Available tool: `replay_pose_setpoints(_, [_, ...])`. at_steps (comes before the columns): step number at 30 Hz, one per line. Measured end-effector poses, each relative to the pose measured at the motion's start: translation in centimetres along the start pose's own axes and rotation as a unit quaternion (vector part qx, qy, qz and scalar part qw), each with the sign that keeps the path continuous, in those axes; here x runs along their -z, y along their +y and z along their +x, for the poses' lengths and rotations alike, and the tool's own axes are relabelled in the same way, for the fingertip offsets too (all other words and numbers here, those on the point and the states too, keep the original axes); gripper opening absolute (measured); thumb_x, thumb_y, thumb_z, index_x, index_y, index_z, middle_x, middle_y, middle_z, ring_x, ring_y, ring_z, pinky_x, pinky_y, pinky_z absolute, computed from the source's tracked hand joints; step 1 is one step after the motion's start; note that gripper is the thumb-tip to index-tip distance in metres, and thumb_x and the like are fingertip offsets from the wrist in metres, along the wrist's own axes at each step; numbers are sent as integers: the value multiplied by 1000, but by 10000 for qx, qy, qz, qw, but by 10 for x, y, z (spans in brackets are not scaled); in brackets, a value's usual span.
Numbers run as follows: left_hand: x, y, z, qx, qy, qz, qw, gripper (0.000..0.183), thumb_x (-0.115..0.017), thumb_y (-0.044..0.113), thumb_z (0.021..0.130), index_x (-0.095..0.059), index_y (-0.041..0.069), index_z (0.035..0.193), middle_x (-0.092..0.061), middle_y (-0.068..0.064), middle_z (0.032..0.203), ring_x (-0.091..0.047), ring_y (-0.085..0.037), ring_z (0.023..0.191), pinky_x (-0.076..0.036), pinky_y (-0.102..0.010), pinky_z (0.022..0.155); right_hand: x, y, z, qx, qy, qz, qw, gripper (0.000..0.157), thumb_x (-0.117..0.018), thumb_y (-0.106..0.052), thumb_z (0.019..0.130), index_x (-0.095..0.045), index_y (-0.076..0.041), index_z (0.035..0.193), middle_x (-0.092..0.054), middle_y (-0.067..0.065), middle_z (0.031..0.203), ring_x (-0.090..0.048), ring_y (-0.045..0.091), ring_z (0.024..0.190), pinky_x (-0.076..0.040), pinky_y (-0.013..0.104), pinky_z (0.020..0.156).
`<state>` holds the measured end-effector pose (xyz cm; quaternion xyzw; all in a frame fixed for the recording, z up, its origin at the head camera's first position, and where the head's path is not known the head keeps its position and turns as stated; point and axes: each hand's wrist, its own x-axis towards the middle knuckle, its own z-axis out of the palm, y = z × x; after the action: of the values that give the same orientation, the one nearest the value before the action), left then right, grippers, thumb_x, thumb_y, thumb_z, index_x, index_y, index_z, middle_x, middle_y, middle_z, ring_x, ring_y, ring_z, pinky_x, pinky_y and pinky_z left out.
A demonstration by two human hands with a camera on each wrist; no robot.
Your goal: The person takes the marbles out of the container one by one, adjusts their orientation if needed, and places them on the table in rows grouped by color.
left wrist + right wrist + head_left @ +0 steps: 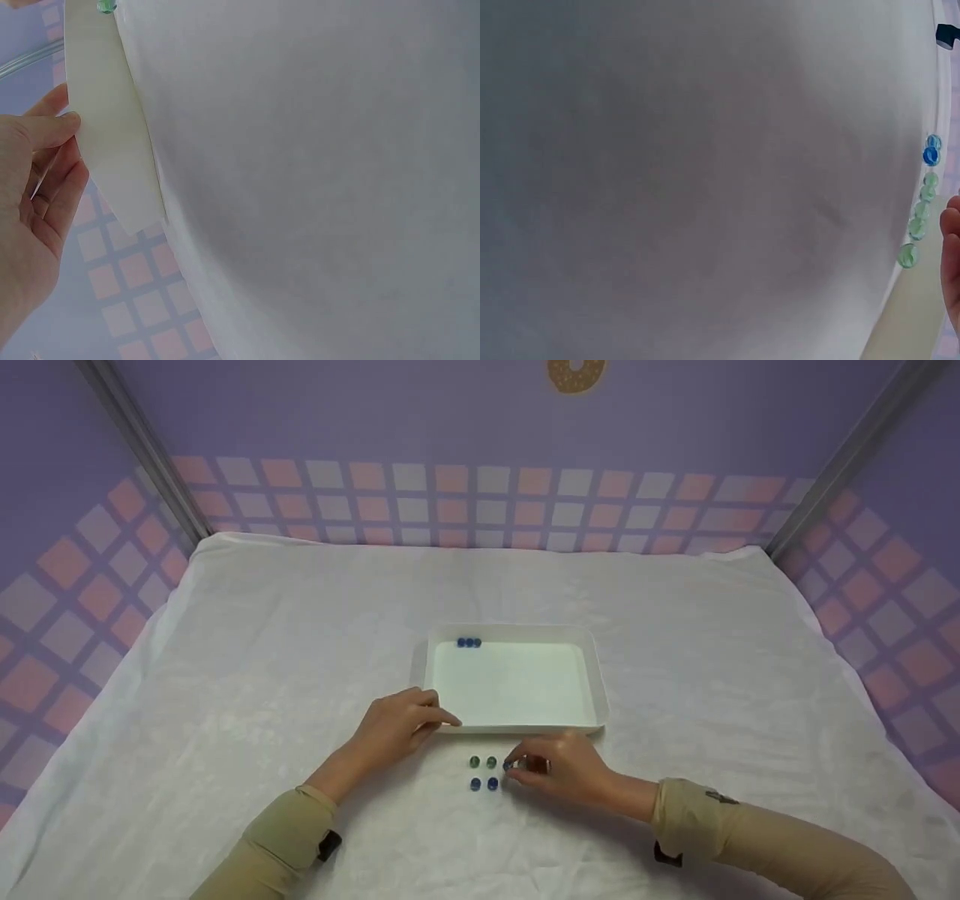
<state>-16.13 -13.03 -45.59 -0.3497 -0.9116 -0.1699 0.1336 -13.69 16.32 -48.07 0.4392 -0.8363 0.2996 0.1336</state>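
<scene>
A shallow white tray (525, 730) lies on the cloth, and my left hand (405, 723) grips the left part of its near rim. In the left wrist view, the thumb (56, 129) presses the outer face of the tray wall (112, 142), with fingers partly behind it. My right hand (568, 766) pinches a dark blue marble (508, 765) between thumb and index finger, low over the cloth in front of the tray. Just left of it are two green marbles (483, 762) and, nearer me, two blue marbles (484, 784). Three blue marbles (469, 643) line up inside the tray's far left corner.
White cloth (300, 622) covers the table. Purple walls (480, 427) with pink and white checks stand at the back and both sides. In the right wrist view, several green marbles (917, 229) and a blue marble (931, 156) lie along the right edge.
</scene>
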Motion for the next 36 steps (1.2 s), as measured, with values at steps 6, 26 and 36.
replay_pose_setpoints(6, [-1, -1, 1, 26, -39, -20, 10000, 27, -68, 8, 92, -79, 31, 101, -58, 6, 78, -49, -7, 69, -35, -19, 57, -2, -3, -7, -49, -228, -235, 9995, 13, -79, -29, 85, -76, -19, 93, -72, -8, 72, -55, -4, 58, -38, 7, 56])
replay_pose_setpoints(26, [0, 0, 0, -134, 125, 112, 9998, 25, -70, 8, 91, -80, 31, 98, -56, 5, 75, -47, -8, 66, -30, -18, 54, -4, -10, -8, -270, -742, -383, 9961, 9, -78, -26, 85, -76, -20, 91, -70, -10, 68, -55, -5, 58, -39, 7, 56])
replay_pose_setpoints(36, [1, 1, 1, -2, -44, 23, 10000, 26, -68, 8, 92, -79, 30, 101, -58, 5, 78, -48, -8, 68, -35, -20, 56, -3, -11, -8, -260, -839, -471, 9950, 8, -76, -26, 86, -76, -20, 92, -70, -10, 69, -51, -6, 57, -37, 9, 55])
